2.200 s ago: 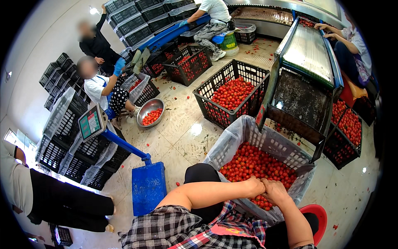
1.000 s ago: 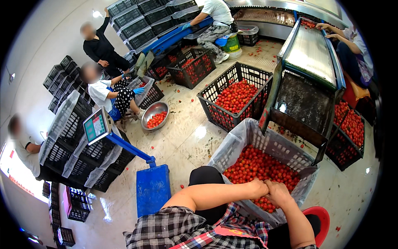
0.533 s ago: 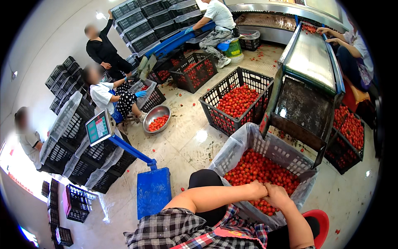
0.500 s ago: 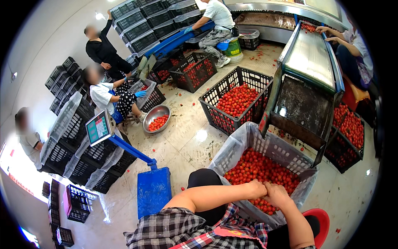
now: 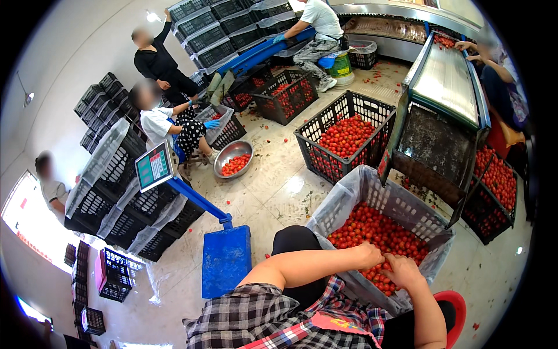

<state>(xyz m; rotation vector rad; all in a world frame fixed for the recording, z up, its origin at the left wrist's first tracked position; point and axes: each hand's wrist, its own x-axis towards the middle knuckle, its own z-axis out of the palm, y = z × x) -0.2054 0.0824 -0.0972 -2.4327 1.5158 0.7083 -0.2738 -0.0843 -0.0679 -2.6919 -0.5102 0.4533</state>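
While poised over tomatoes point(image 5: 372, 227) inside the lined crate point(image 5: 407, 206), nearly meeting at its near side: left hand point(image 5: 369, 255) loosely curled, right hand point(image 5: 402, 271) with bent fingers; impossible to tell whether gripping any fruit. Step in hand, by judgement: handling tomatoes within the crate; called for next, light fingertip control. Underneath, tiled floor point(image 5: 279, 203) with scattered fruit. To the left, blue scale point(image 5: 226, 262) and stacked crates point(image 5: 136, 203); beyond, steel bowl point(image 5: 243, 151), co-workers point(image 5: 156, 123) and dark chute point(image 5: 433, 139).

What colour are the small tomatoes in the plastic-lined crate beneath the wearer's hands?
The small glossy tomatoes are bright red; the head view shows them best.
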